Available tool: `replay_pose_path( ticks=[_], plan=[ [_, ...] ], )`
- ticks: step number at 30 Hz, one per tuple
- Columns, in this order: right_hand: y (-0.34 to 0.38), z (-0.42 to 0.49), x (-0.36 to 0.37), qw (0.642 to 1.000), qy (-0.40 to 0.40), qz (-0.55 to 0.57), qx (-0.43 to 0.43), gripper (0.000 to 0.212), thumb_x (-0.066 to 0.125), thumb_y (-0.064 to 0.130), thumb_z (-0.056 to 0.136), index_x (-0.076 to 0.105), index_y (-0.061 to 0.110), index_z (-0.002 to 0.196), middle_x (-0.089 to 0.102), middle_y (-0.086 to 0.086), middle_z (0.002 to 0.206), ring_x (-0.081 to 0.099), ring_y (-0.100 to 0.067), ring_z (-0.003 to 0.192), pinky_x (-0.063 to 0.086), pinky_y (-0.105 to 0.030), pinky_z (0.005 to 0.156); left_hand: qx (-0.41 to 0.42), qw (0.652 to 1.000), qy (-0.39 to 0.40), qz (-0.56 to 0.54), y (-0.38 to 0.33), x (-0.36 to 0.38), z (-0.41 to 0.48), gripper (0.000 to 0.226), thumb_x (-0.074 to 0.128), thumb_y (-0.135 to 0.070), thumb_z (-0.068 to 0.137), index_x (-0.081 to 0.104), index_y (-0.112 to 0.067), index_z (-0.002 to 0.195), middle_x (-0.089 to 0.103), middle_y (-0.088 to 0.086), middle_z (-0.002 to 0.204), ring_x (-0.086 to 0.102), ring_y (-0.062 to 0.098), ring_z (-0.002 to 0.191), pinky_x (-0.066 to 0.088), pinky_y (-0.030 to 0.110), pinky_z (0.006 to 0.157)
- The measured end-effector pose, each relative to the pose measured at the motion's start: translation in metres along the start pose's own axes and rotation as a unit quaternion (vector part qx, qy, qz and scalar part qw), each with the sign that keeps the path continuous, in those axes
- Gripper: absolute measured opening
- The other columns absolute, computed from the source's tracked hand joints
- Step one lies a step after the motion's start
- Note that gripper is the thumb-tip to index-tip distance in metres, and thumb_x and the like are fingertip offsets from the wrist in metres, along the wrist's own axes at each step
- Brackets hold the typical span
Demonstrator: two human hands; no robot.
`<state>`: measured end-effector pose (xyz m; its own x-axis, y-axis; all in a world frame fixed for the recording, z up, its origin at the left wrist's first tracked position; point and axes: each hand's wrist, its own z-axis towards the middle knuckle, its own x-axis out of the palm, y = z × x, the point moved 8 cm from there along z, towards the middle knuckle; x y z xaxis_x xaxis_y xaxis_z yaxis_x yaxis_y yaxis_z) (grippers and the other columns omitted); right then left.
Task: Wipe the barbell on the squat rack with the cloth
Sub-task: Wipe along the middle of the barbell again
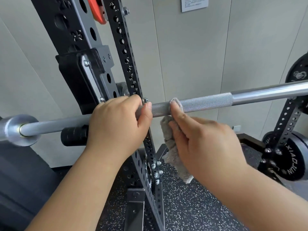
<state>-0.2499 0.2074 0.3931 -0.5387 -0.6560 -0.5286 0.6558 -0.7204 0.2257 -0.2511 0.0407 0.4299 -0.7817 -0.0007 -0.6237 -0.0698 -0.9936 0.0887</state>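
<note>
**Cloth on the bar, right hand ready to slide along it**

Nearest to the camera, two bare forearms come up from the bottom edge of the frame. The right hand (205,139), at centre right, pinches a grey cloth (173,147) and presses its upper end over the top of the barbell (208,102). The rest of the cloth hangs down below the bar. The left hand (116,120), at centre left, has its fingers curled round the same bar, with the thumb on the front side. It is just beside the cloth, with a short piece of bare bar between them.

The barbell lies on the squat rack (123,40), and its long axis goes from the lower left of the frame to the upper right. From the cloth, the rough grip part goes on to the right, and after it comes a smooth shiny part. So I judge that the wipe must follow this line toward the upper right, and the right hand is the nearer one for that.

At the right edge a black weight plate (290,162) shows raised letters, about "XIAOJUN". The rack post carries hole numbers: 25, 20 and 19 can be read. On the wall at the top, a paper notice (194,3) has print too small to read.
</note>
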Motion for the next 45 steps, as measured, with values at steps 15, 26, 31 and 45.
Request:
replay_pose_path(
  ticks=[15,26,31,45],
  plan=[
    [-0.011,0.009,-0.010,0.999,-0.011,-0.021,0.046,0.040,0.049,0.039,0.104,0.065,0.030,0.138,0.049,0.002,0.050,0.042,-0.028,0.037,0.040,-0.027,0.040,-0.099,0.991,-0.079,0.053,0.011,0.005,0.002,0.053,0.031,-0.036,0.097,0.056,-0.016,0.054,0.046,0.004,0.049,0.034,0.024,0.050,0.029,0.034,0.061],
    [0.000,0.009,0.000,0.999,0.023,-0.002,0.023,0.045,0.048,0.040,0.102,0.062,0.028,0.142,0.053,0.004,0.055,0.044,-0.028,0.039,0.039,-0.026,0.040,-0.107,0.987,-0.100,0.064,0.010,0.003,-0.002,0.050,0.030,-0.034,0.098,0.055,-0.016,0.059,0.053,0.006,0.056,0.041,0.028,0.056,0.032,0.039,0.066],
    [-0.006,0.015,-0.003,0.999,0.018,-0.007,0.026,0.042,0.048,0.043,0.102,0.065,0.033,0.138,0.055,0.002,0.051,0.045,-0.028,0.037,0.040,-0.027,0.039,-0.098,0.993,0.004,0.073,0.007,0.005,0.000,0.048,0.019,-0.041,0.103,0.047,-0.022,0.067,0.047,-0.004,0.063,0.044,0.027,0.063,0.037,0.041,0.073],
    [0.025,0.010,0.012,0.997,0.073,-0.020,-0.017,0.046,0.047,0.038,0.103,0.060,0.023,0.144,0.048,0.006,0.052,0.040,-0.024,0.033,0.043,-0.028,0.034,0.035,0.994,0.088,-0.056,0.035,-0.061,0.014,0.032,0.040,-0.052,0.101,0.068,-0.036,0.103,0.066,-0.017,0.087,0.060,0.005,0.078,0.047,0.027,0.065]
  ],
)
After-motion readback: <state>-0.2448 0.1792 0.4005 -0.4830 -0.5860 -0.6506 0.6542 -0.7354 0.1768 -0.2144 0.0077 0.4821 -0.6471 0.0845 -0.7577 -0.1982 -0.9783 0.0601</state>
